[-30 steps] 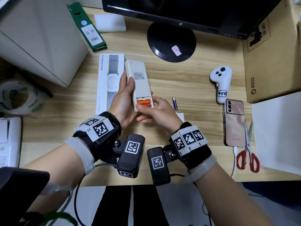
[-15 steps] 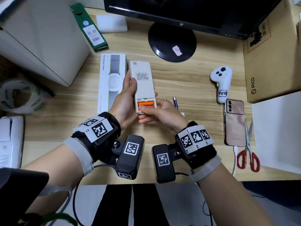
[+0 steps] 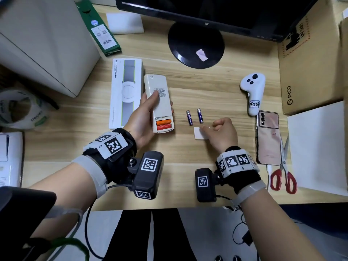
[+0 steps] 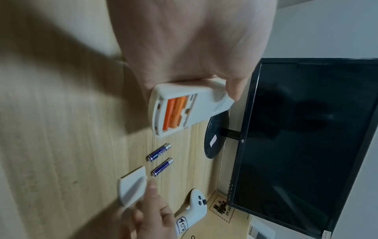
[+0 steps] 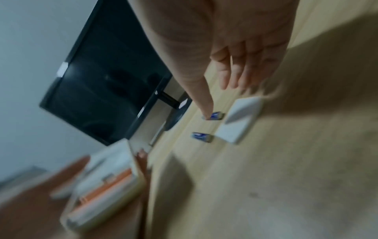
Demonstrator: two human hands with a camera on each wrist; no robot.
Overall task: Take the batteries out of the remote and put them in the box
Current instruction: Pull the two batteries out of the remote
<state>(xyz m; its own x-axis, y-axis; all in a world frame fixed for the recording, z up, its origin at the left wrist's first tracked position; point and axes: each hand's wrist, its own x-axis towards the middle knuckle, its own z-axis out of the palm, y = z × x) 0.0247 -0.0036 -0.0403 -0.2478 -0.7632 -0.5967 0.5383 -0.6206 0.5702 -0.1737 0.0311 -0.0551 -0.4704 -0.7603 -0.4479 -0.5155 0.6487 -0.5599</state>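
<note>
Desk (image 3: 216, 87) — remote (image 3: 159, 102) lengthwise toward monitor (image 3: 216, 8), open compartment nearest.

The desk (image 3: 216, 95) showed pale wood grain, matt. The remote (image 3: 159, 102) looked like off-white matt plastic, its open bay holding glossy orange batteries (image 3: 163, 124). Two blue batteries (image 3: 194, 117) wore shiny wrap with metal ends. The monitor base (image 3: 195, 45) gleamed glossy black; the scissors (image 3: 283, 166) had steel blades and red plastic handles.

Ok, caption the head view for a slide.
Left hand holds the opened remote; two blue batteries lie on the desk.
</note>
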